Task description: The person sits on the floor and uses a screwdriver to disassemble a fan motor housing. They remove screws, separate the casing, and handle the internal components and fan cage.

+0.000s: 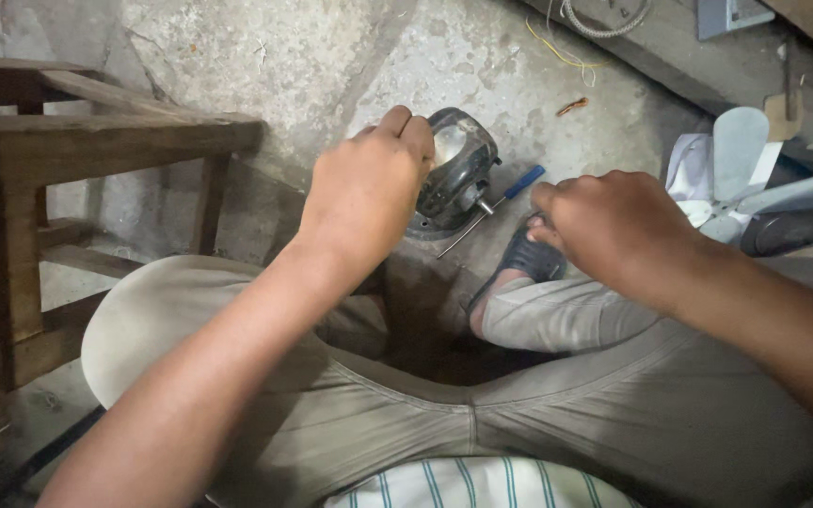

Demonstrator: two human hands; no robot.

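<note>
A dark round fan motor (458, 174) with a shiny metal face stands on the concrete floor in front of me. My left hand (369, 183) grips its left side, fingers curled over the top. A screwdriver (493, 205) with a blue handle and thin metal shaft lies against the motor's right side. My right hand (613, 226) hovers just right of it, fingers closed, near my sandalled foot (524, 259). Whether the right hand pinches anything is hidden.
A wooden stool (68, 188) stands at the left. White fan blades (736, 169) lie at the right, beside a dark shoe. Yellow wire (562, 52) and a coiled cable rest at the top by a wall ledge. My bent legs fill the foreground.
</note>
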